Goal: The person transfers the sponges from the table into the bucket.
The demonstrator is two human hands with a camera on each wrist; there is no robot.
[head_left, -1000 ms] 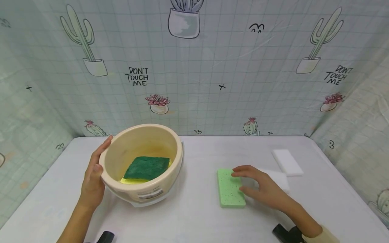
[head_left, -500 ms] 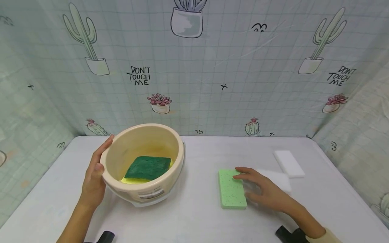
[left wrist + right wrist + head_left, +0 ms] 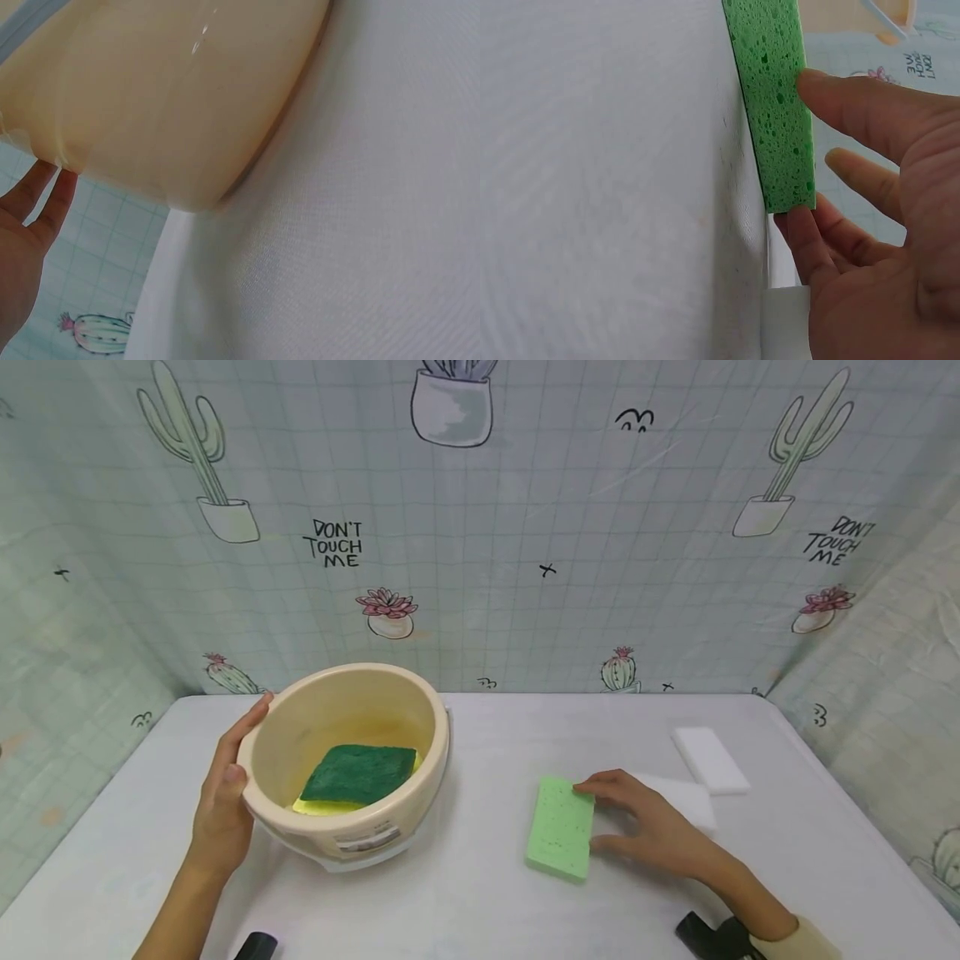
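Speckled green sponge (image 3: 560,828), cream bucket (image 3: 352,706), cactus-print cloth (image 3: 480,510)

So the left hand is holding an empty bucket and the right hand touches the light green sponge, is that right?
Almost! The bucket isn't empty: a dark green and yellow sponge lies inside, as the head view shows. The left hand does hold it, and the right hand touches the light green sponge.

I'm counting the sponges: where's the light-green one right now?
In the head view, the light-green sponge is right of centre, touching the right hand, between the bucket and the white pads.
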